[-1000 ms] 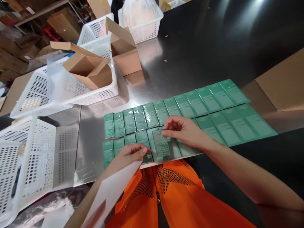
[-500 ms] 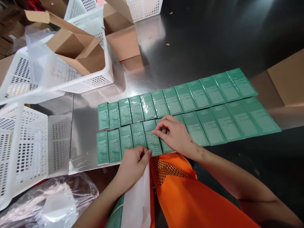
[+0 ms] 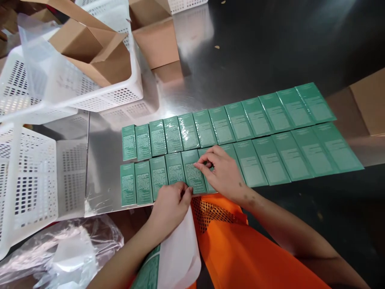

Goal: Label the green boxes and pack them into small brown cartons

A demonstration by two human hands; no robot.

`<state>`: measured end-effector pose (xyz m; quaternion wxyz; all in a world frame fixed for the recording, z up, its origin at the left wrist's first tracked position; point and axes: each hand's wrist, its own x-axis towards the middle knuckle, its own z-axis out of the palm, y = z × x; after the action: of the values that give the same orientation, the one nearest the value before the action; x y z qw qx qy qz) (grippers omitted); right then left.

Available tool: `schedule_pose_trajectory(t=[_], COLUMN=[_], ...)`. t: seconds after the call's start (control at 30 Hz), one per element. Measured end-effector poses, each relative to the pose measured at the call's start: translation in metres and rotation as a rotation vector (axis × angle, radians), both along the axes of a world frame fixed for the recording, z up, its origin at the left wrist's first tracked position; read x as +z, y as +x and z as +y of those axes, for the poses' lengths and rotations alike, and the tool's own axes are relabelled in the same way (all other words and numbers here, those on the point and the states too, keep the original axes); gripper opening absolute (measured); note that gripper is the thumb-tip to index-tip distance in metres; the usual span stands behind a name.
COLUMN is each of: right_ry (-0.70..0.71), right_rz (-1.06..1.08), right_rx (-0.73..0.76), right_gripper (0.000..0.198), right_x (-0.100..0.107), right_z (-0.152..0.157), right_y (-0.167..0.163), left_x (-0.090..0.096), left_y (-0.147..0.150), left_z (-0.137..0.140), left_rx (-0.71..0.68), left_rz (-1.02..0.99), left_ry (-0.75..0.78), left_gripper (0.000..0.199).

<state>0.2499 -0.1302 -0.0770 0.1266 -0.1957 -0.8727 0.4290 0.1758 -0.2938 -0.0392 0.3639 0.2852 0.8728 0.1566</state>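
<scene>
Two rows of flat green boxes point(image 3: 216, 126) lie side by side, their printed faces up, on the metal table. My left hand point(image 3: 171, 208) is at the table's near edge, thumb and fingers closed on a white paper strip point(image 3: 179, 253) that hangs down toward my lap. Its fingertips are by the lower edge of a near-row box point(image 3: 192, 170). Over that same box, my right hand point(image 3: 221, 170) has thumb and index finger pinched together; whatever is between them is too small to make out. Beneath my left forearm a green printed item point(image 3: 148, 271) shows partly.
White perforated baskets point(image 3: 111, 98) stand at the left, one with an open cardboard box point(image 3: 93, 50) in it. Another carton point(image 3: 158, 44) is behind. Clear plastic wrap point(image 3: 102, 237) lies lower left. Cardboard point(image 3: 371, 102) sits at the right edge. Orange mesh fabric point(image 3: 222, 216) covers my lap.
The view has shifted slightly. The lower end of the white paper strip has swung right and shows a rounded edge. Both hands keep nearly the same place and grip.
</scene>
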Motion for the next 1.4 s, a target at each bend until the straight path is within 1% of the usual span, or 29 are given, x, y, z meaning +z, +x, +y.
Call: schedule_pose_trajectory(t=[0.2, 0.3, 0.37, 0.4, 0.5, 0.53, 0.6, 0.67, 0.73, 0.77, 0.83, 0.87, 0.9, 1.0, 1.07, 1.13, 1.23, 1.3, 1.4], right_ry=[0.056, 0.116, 0.162, 0.182, 0.251, 0.270, 0.255, 0.145, -0.035, -0.131, -0.297, -0.351, -0.381, -0.360, -0.333, -0.308, -0.209, -0.142, -0.146], right_rz=[-0.019, -0.040, -0.083, -0.115, -0.199, -0.210, -0.193, -0.135, -0.084, -0.068, -0.038, -0.017, 0.012, 0.090, 0.121, 0.181, 0.340, 0.437, 0.422], right_rx=[0.003, 0.027, 0.015, -0.004, -0.049, -0.026, 0.095, 0.266, 0.383, 0.391, 0.333, 0.281, 0.219, 0.013, -0.057, -0.018, 0.062, 0.095, 0.175], right_gripper=[0.011, 0.012, 0.010, 0.013, 0.034, 0.040, 0.052, 0.065, 0.068, 0.064, 0.054, 0.055, 0.061, 0.082, 0.088, 0.086, 0.075, 0.070, 0.062], right_x=[-0.002, -0.002, -0.001, 0.001, 0.006, 0.007, 0.011, 0.015, 0.020, 0.024, 0.032, 0.035, 0.039, 0.041, 0.035, 0.025, 0.015, 0.016, 0.030], right_z=[-0.001, -0.003, -0.004, -0.005, -0.008, -0.008, -0.007, -0.004, -0.003, -0.003, -0.008, -0.013, -0.020, -0.046, -0.061, -0.073, -0.077, -0.070, -0.052], right_y=[0.001, 0.001, -0.002, -0.004, -0.011, -0.011, -0.006, 0.006, 0.021, 0.027, 0.035, 0.036, 0.035, 0.023, 0.013, 0.005, -0.005, -0.010, -0.014], left_x=[-0.001, 0.002, 0.004, 0.005, 0.011, 0.014, 0.022, 0.031, 0.040, 0.044, 0.050, 0.051, 0.053, 0.054, 0.055, 0.056, 0.057, 0.057, 0.055], left_y=[0.001, 0.000, -0.001, -0.001, -0.006, -0.008, -0.016, -0.027, -0.041, -0.047, -0.059, -0.065, -0.069, -0.080, -0.087, -0.093, -0.102, -0.107, -0.114], left_z=[0.002, 0.005, 0.007, 0.007, 0.003, 0.000, -0.008, -0.016, -0.021, -0.022, -0.017, -0.013, -0.008, 0.009, 0.018, 0.023, 0.022, 0.015, -0.005], left_rx=[-0.014, -0.070, -0.116, -0.132, -0.131, -0.109, -0.011, 0.145, 0.300, 0.365, 0.449, 0.475, 0.490, 0.513, 0.540, 0.564, 0.568, 0.566, 0.557], left_rz=[0.023, 0.065, 0.091, 0.093, 0.043, 0.027, 0.033, 0.138, 0.348, 0.476, 0.723, 0.817, 0.886, 0.979, 0.999, 1.000, 0.932, 0.866, 0.740], left_ry=[-0.024, -0.068, -0.103, -0.115, -0.103, -0.078, 0.005, 0.107, 0.182, 0.201, 0.227, 0.243, 0.264, 0.337, 0.373, 0.399, 0.387, 0.353, 0.328], left_gripper=[0.030, 0.030, 0.032, 0.032, 0.034, 0.035, 0.035, 0.035, 0.034, 0.033, 0.029, 0.027, 0.026, 0.025, 0.025, 0.025, 0.029, 0.034, 0.046])
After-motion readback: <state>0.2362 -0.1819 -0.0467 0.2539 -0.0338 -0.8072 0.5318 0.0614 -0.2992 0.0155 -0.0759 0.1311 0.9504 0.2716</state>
